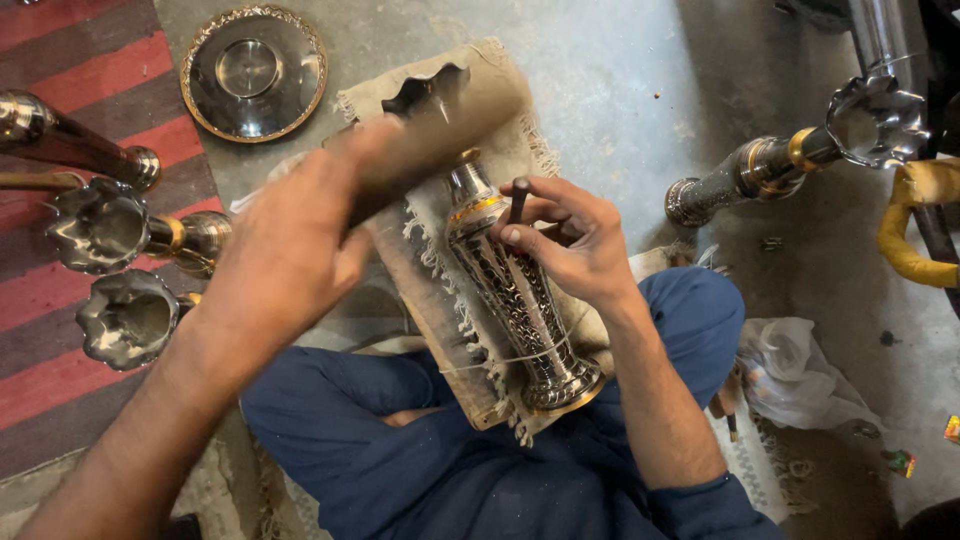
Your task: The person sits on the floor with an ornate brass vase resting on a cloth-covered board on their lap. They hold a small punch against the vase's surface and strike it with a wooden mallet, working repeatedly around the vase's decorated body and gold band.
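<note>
On the frayed beige cloth [500,100] over your lap lies the engraved silver metal vase with gold bands [515,295], foot towards you. Your right hand [570,240] rests on its neck, fingers pinched narrow around a thin dark punch tool [519,198]. Your left hand [290,250] is raised, gripping a blurred brown wooden mallet [440,130]

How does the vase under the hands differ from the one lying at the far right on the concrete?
The vase on the lap lies on a cloth-covered board, foot toward the person; the vase on the floor lies on bare concrete, fluted mouth to the right. The left hand and right hand, which grips a dark tool, work on the first; the second lies untouched. Both are shiny engraved metal with a gold band.
</note>
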Motion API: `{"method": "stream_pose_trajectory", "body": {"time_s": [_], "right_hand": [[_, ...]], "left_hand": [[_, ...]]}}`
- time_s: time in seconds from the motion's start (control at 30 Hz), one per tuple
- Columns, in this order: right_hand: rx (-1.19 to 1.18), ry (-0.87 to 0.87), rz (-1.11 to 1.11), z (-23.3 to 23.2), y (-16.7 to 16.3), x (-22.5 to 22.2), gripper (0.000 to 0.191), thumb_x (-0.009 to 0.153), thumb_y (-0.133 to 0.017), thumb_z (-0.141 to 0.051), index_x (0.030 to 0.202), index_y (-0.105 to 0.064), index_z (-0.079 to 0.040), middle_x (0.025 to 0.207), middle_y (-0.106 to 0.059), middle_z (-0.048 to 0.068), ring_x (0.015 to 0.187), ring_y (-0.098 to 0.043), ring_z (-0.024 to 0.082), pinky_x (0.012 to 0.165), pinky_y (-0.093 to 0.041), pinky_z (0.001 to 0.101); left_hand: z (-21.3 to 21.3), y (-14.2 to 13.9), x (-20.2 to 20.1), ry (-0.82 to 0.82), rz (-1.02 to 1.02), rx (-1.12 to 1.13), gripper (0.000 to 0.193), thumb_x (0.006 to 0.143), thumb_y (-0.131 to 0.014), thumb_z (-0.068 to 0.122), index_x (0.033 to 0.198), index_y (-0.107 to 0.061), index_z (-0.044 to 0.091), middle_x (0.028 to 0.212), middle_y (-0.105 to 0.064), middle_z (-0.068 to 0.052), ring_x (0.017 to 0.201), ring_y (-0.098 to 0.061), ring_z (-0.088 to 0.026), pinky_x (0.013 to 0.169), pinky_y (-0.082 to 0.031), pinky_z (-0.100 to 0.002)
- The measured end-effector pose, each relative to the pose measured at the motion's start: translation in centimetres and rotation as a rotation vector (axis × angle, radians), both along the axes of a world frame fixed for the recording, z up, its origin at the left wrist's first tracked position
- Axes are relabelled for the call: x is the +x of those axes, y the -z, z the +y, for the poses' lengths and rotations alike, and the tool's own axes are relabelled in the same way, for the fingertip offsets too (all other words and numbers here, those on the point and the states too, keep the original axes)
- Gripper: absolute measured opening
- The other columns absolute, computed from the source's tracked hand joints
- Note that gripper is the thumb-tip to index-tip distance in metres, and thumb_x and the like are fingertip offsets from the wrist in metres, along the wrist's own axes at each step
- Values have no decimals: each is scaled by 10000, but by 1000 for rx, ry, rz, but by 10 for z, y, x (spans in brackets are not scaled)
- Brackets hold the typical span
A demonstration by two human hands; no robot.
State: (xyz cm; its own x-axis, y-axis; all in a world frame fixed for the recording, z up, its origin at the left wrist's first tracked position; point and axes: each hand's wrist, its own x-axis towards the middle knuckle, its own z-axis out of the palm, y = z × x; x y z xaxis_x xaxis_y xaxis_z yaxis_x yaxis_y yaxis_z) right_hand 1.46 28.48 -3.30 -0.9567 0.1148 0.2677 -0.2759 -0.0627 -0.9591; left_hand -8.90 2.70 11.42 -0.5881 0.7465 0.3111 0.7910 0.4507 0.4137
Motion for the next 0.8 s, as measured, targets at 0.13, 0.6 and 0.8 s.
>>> {"method": "stream_pose_trajectory", "body": {"time_s": [0.13, 0.6, 0.8], "right_hand": [[-20, 1, -65, 1, -2, 0, 425, 943, -696, 99, 1343, -588, 6, 1246, -711, 158, 1043, -752, 212, 863, -663, 336], [25, 1, -41, 4, 0, 0, 452, 956, -710, 74, 1381, -581, -12, 1181, -733, 152, 1038, -751, 200, 856, -666, 322], [-45, -13, -66, 6, -3, 1, 426, 987, -696, 72, 1389, -583, -9, 1074, -763, 127, 1019, -753, 188, 912, -653, 310]], "left_hand": [[-1, -1, -1, -84, 166, -183, 716, 861, -694, 10, 1517, -469, 188, 1074, -613, -184, 1019, -620, -398, 947, -490, -509], [1, 3, 1, 7, -163, 200, 687, 883, -638, -2, 1507, -386, 135, 1302, -590, -230, 1104, -568, -422, 896, -484, -473], [-17, 25, 14, -229, 94, -296, 734, 818, -726, 13, 1486, -487, 205, 994, -620, -185, 952, -624, -382, 842, -490, -484]]}}
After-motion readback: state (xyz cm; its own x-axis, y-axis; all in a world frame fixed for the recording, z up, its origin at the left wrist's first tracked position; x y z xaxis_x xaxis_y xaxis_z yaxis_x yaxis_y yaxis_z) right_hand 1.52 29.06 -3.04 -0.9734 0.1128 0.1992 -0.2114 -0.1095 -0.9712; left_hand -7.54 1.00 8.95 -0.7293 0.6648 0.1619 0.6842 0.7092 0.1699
